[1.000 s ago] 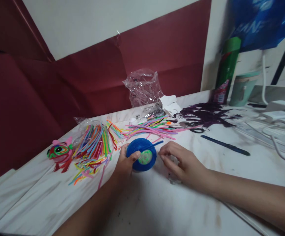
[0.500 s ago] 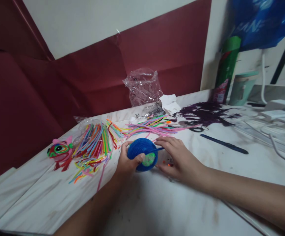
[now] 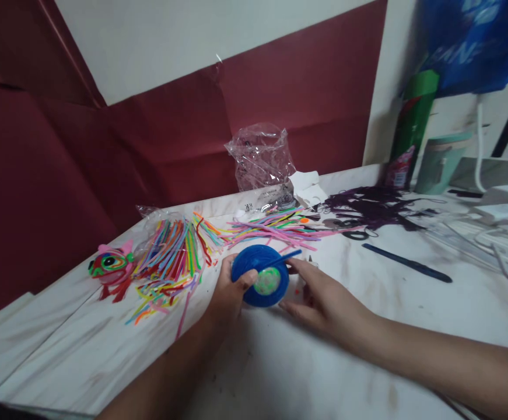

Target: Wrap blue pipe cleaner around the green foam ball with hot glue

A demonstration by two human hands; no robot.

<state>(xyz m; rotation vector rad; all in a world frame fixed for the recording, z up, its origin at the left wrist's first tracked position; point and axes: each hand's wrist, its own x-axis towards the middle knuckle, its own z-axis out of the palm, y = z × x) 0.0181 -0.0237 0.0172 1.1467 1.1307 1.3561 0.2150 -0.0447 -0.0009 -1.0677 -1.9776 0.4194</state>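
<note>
My left hand point(image 3: 230, 289) is wrapped round a ball covered in coiled blue pipe cleaner point(image 3: 259, 281), its thumb on top. A green patch shows on the ball's bare side, and a loose blue end sticks out to the upper right. My right hand point(image 3: 323, 297) lies just right of the ball with its fingers curled around a small whitish object point(image 3: 301, 287) with red marks, which I cannot make out. Both hands rest on the white marble table point(image 3: 280, 361).
Piles of coloured pipe cleaners point(image 3: 175, 259) lie behind the hands, with a pink and green pipe-cleaner figure point(image 3: 109, 268) to the left. A clear plastic bag point(image 3: 260, 157), dark purple strands point(image 3: 367, 204), a blue pen point(image 3: 406, 263), a green bottle point(image 3: 409, 131) and white cables point(image 3: 494, 233) stand further back.
My right hand moved in against the ball and now sits lower beside it. The ball has turned a little, so the loose blue end points up and right.
</note>
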